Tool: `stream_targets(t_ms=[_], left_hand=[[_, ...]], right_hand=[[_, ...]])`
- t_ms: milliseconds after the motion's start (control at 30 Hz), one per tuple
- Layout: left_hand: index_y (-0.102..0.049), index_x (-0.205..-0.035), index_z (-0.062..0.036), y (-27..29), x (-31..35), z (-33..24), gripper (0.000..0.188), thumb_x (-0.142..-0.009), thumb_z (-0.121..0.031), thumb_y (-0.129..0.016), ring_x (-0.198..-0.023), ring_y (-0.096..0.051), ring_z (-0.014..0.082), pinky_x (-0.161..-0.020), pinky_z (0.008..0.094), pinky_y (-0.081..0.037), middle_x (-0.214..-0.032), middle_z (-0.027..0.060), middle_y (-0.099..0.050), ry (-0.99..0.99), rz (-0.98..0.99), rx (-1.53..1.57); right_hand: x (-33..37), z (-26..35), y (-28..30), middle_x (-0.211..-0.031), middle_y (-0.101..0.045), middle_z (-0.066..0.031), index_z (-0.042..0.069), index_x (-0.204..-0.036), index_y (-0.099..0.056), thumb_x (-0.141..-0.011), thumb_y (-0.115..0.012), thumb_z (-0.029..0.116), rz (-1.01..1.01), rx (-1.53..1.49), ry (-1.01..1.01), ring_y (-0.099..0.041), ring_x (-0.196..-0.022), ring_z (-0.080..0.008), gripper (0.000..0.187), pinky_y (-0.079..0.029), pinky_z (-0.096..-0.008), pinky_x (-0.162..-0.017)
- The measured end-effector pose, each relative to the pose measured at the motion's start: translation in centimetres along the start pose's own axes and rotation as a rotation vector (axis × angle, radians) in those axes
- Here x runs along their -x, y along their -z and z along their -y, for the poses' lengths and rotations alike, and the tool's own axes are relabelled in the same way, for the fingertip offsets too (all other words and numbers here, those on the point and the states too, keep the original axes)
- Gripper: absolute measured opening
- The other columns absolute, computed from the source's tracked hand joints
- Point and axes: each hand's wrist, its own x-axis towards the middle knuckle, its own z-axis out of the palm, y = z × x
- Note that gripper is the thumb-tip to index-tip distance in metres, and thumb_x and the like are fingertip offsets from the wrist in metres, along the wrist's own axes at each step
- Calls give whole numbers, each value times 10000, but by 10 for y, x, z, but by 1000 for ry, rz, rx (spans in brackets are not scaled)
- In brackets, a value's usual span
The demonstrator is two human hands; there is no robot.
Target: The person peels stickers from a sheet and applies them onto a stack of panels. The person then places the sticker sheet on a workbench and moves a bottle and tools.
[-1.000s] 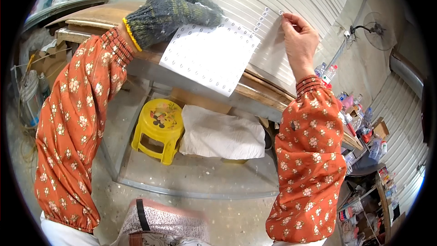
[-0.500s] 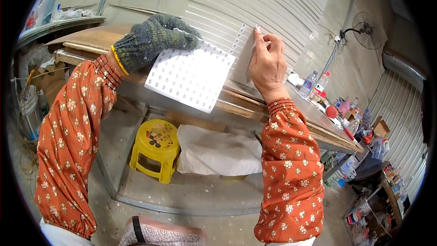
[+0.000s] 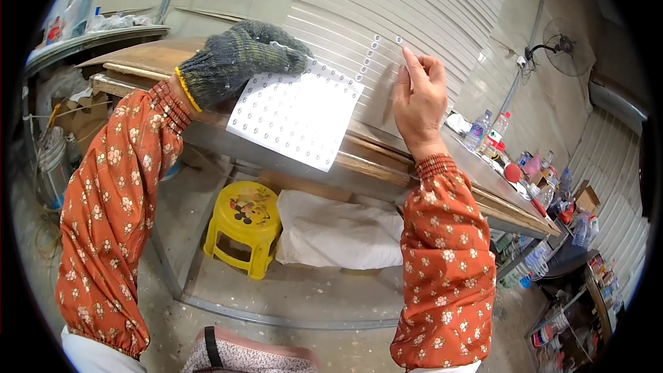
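My left hand (image 3: 242, 59), in a dark grey knit glove with a yellow cuff edge, is closed on the upper edge of a white sheet of stickers (image 3: 293, 121). Rows of small round printed marks cover the sheet, which hangs tilted in front of the bench edge. My bare right hand (image 3: 421, 97) is just below a single small sticker (image 3: 399, 40) on the pale grooved panel (image 3: 387, 0). Its index finger is stretched up, the thumb sits a little apart, and nothing shows between them. A slanting column of similar stickers (image 3: 367, 61) runs to the left.
Beneath the bench are a yellow stool (image 3: 243, 217) and a white cloth-like bundle (image 3: 338, 228). Plastic bottles (image 3: 478, 130) and loose items crowd the bench's right side. A wall fan (image 3: 563, 45) hangs at the far right. Below me lies a pinkish speckled item (image 3: 255, 356) with a black strap.
My right fingertip has come off the single sticker and drawn slightly down, leaving it on the panel. My left hand keeps its grip on the sheet. The whole view has shifted slightly.
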Motion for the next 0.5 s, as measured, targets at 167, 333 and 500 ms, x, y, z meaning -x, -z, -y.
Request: stream_targets(t_ms=[167, 333, 500], left_hand=[[-639, -991, 2, 3, 1, 11, 298, -769, -197, -646, -804, -599, 123, -720, 241, -480, -897, 98, -648, -173, 20, -119], [-639, -986, 2, 2, 0, 8, 288, -753, -163, -675, -816, -604, 141, -728, 253, -490, -897, 109, -647, -68, -3, 47], [-637, -987, 1, 2, -1, 7, 290, -745, -151, -687, -825, -607, 145, -741, 255, -493, -899, 112, -646, -51, 5, 96]], right_hand=[[-8, 34, 11, -733, -612, -92, 35, -806, -655, -756, -616, 65, 281, -623, -244, -583, -646, -165, 70, -474, -272, -576], [-9, 37, 12, -744, -624, -92, 14, -814, -648, -741, -617, 49, 391, -582, -286, -593, -685, -153, 87, -481, -271, -595], [-9, 38, 14, -766, -621, -94, 11, -824, -645, -741, -612, 31, 428, -583, -268, -596, -682, -164, 91, -488, -273, -596]])
